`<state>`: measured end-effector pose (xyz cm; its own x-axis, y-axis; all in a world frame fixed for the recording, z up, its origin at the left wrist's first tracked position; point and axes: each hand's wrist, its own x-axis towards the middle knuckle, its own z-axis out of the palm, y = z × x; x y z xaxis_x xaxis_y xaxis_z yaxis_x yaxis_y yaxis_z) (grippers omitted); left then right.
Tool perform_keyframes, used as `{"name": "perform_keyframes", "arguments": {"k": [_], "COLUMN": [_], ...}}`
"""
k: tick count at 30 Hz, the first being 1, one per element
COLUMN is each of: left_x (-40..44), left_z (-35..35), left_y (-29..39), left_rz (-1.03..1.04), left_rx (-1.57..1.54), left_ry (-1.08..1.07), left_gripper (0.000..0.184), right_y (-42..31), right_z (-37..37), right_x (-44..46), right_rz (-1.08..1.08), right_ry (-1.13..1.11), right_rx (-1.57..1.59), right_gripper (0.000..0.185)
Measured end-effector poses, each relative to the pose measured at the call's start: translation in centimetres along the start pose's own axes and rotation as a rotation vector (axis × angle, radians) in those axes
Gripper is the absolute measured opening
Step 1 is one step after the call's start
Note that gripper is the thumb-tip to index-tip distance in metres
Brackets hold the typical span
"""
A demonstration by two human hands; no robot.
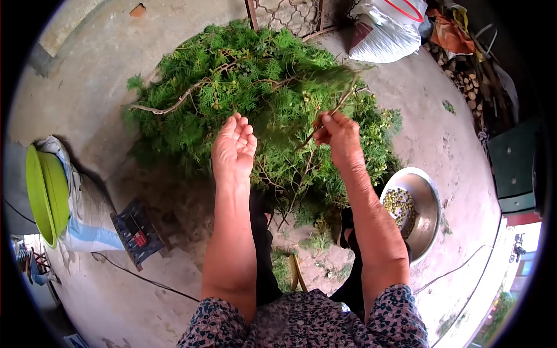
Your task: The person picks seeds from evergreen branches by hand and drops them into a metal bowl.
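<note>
A large heap of green conifer branches (226, 87) with scale-like foliage lies on the floor in front of me. My right hand (341, 134) pinches the brown stem of a leafy branch (346, 94), whose foliage is smeared by motion. To the left, my left hand (234, 142) is held palm up over the near side of the heap, fingers loosely curled and apart, with nothing visible in it. Beside my right forearm stands a metal basin (426, 214) with many small green-yellow cones or berries (399, 207) in it.
At left are a lime-green tub (43, 194), a white sack (87, 214) and a dark plastic crate (138, 232). A cable (142, 279) runs over the floor. White sacks (386, 40) and stacked firewood (467, 84) are at upper right. A metal gate (287, 17) stands behind the heap.
</note>
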<state>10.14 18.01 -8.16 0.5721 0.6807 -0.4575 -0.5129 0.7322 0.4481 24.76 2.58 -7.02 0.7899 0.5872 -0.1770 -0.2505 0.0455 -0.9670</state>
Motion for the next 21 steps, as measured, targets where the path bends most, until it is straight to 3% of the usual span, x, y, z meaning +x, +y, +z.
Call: {"name": "perform_keyframes", "arguments": {"k": [15,21], "left_x": [-0.2,-0.8], "left_z": [1.1,2.4], "left_y": [-1.4,-2.8], "left_rz": [-0.016,-0.012], "left_rx": [0.122,0.228], "left_ry": [-0.002,-0.012], "left_gripper": [0.013,0.014], "right_y": [-12.1,-18.0], "right_z": [-5.0,-5.7], "right_x": [-1.3,-1.1], "right_rz": [-0.424,-0.553], "right_ry": [0.123,0.039], "right_rx": [-0.31,-0.224], "right_gripper": [0.02,0.023]}}
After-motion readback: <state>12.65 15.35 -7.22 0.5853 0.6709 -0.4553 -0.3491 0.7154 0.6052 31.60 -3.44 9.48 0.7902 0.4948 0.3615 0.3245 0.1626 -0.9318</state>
